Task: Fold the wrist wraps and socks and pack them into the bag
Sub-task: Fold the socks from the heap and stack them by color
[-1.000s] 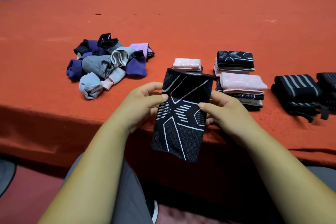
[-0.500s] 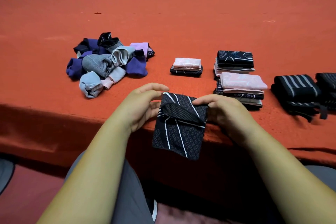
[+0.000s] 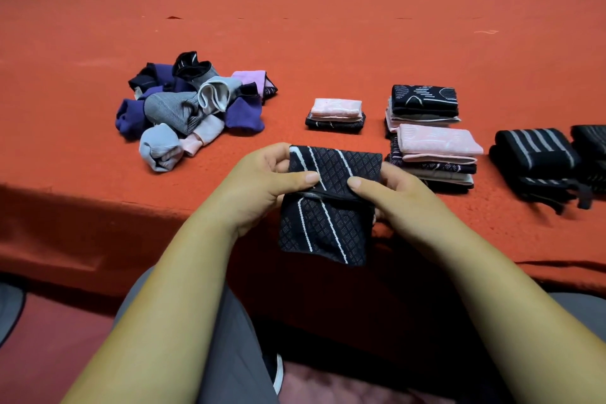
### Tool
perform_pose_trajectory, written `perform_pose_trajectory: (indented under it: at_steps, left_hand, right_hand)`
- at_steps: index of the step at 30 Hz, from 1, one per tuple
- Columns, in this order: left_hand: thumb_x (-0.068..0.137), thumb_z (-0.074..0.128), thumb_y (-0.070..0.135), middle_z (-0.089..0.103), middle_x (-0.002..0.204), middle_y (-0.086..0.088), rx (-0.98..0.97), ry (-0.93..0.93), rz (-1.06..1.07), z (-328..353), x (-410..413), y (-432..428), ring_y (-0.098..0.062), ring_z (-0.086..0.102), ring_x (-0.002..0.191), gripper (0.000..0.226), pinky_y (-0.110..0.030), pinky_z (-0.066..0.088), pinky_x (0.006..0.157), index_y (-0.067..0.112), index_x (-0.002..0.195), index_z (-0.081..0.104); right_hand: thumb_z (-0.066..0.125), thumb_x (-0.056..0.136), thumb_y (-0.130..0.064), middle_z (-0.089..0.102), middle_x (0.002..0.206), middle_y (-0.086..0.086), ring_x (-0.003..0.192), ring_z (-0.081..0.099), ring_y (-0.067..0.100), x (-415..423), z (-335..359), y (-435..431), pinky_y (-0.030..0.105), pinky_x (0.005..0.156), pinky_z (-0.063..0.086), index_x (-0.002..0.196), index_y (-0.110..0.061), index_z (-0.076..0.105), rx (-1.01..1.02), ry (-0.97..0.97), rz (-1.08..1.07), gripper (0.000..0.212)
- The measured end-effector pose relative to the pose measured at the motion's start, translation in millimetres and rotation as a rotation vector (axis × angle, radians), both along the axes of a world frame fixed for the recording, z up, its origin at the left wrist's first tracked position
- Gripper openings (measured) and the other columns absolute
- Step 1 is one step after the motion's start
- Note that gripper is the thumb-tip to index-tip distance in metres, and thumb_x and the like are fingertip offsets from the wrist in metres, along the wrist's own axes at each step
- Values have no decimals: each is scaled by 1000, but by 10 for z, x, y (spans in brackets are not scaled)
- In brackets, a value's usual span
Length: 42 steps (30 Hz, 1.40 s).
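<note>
The left hand [image 3: 259, 187] and right hand [image 3: 393, 203] each close their grip on one side of a black sock [image 3: 328, 226] with white lines, thumbs on top along the fold. The sock is held at the near edge of the red desk [image 3: 328, 43], its lower part hanging past the edge. Behind it lie a loose pile of socks [image 3: 193, 108] at left, a small folded stack [image 3: 336, 116] in the middle, taller folded stacks [image 3: 429, 144] beside it, and black striped wrist wraps [image 3: 534, 161] at far right.
</note>
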<state>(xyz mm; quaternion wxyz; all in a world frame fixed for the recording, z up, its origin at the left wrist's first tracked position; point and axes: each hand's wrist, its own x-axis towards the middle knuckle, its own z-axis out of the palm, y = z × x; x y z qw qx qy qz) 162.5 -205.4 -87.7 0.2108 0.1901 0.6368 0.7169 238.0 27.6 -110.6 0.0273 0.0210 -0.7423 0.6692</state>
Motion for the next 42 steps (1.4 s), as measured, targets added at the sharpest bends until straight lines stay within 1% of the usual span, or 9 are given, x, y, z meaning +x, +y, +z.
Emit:
perform_pose_trajectory:
  at_steps: [4,8,13,20,28,31,36,39,42]
  left_hand:
    - [95,70,-1,76,123,-20,-3,38,87,39,10,29,-32,74,108,36,-39,62,87,0,131,65]
    - [101,70,16,78,120,-11,-171,24,28,33,39,37,-30,76,110,30,-36,63,81,12,131,68]
    - [97,69,1,76,120,-22,-31,-11,91,-2,-12,25,-38,73,111,33,-45,61,97,3,130,68]
    - [97,66,-5,73,125,-24,6,-64,41,-48,-51,7,-36,72,114,31,-42,61,98,-3,128,65]
    - [94,60,-16,72,130,-21,21,-10,75,-67,-75,4,-38,69,124,42,-45,58,104,-1,134,65]
    - [93,55,-18,71,132,-23,45,-17,61,-62,-45,43,-35,69,123,44,-40,57,105,-3,133,67]
    - [103,57,4,75,119,-18,3,-187,47,-36,-35,27,-27,72,106,27,-38,60,94,5,123,74]
    - [105,52,15,70,133,-24,-85,-219,-4,-30,-66,7,-34,68,112,36,-44,59,98,0,133,69]
    - [110,48,35,68,135,-27,-63,-306,-20,-9,-71,4,-36,68,114,48,-46,59,96,0,138,64]
  right_hand:
    - [70,103,-32,74,83,-7,64,57,11,19,7,27,28,60,43,104,-26,80,7,35,-27,12]
    - [72,102,-32,81,110,0,104,77,24,36,21,31,48,94,59,119,-21,78,53,120,-47,22]
    - [70,102,-24,59,69,-8,58,44,14,28,-3,32,26,51,34,114,-23,74,21,69,62,13]
    - [76,94,-36,58,100,17,92,46,31,-29,-39,-16,47,73,37,122,-18,73,-132,-14,39,33]
    - [57,108,-11,61,88,11,65,49,17,-14,5,5,28,59,48,121,-17,71,-170,-12,2,20]
    - [61,106,-15,66,104,32,86,53,33,-12,17,-7,48,81,50,131,-26,71,-249,4,52,29]
    - [34,99,8,80,99,16,92,77,27,26,112,27,38,79,65,121,-6,73,-380,-48,21,47]
    - [31,91,-8,75,126,21,109,71,36,31,105,102,50,93,55,113,-3,77,-420,-54,38,51]
    - [51,89,-20,77,120,13,101,69,31,12,80,110,43,80,53,108,-13,81,-323,-20,-4,36]
